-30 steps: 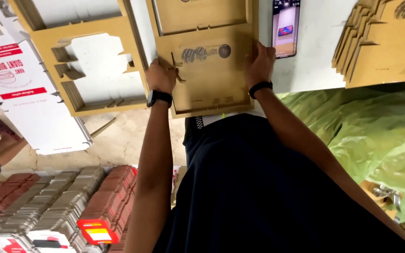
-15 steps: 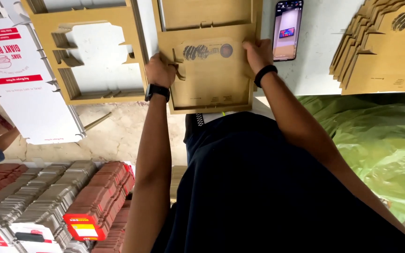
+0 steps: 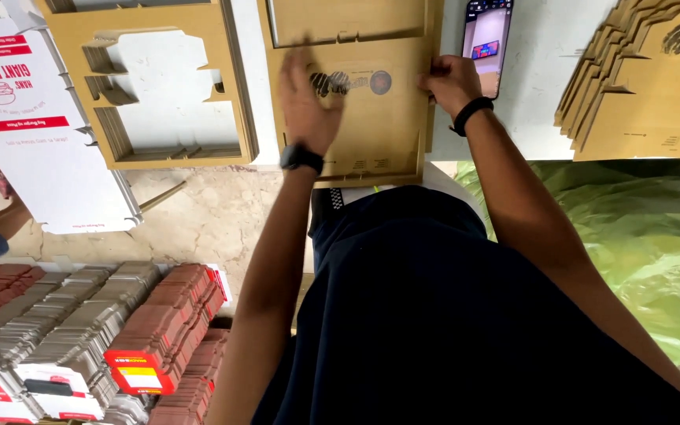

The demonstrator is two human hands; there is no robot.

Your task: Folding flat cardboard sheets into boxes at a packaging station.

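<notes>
White and pale, the bench (image 3: 537, 102) carries flat brown cardboard work under a head camera that looks straight down past a dark shirt. Both hands are on a die-cut cardboard sheet (image 3: 356, 134) lying flat at the bench's near edge, directly in front of the person. The left hand (image 3: 306, 106), blurred and with a dark watch on the wrist, lies spread open and palm-down on the sheet's left half, pressing rather than gripping. The right hand (image 3: 448, 81), wearing a dark wristband, curls its fingers over the sheet's right edge and seems clamped on it. By the look of it, the step in hand is working the cut blank loose from its surrounding frame; the next move would call for steady downward pressure at the centre while the edge is held firm, so the cuts part cleanly. To the left lies an emptied cardboard frame (image 3: 159, 86), its middle already out. A phone (image 3: 488, 43) stands just beside the right hand, a stack of brown blanks (image 3: 647, 86) farther right, and bundles of folded cartons (image 3: 96, 330) sit on the floor.
</notes>
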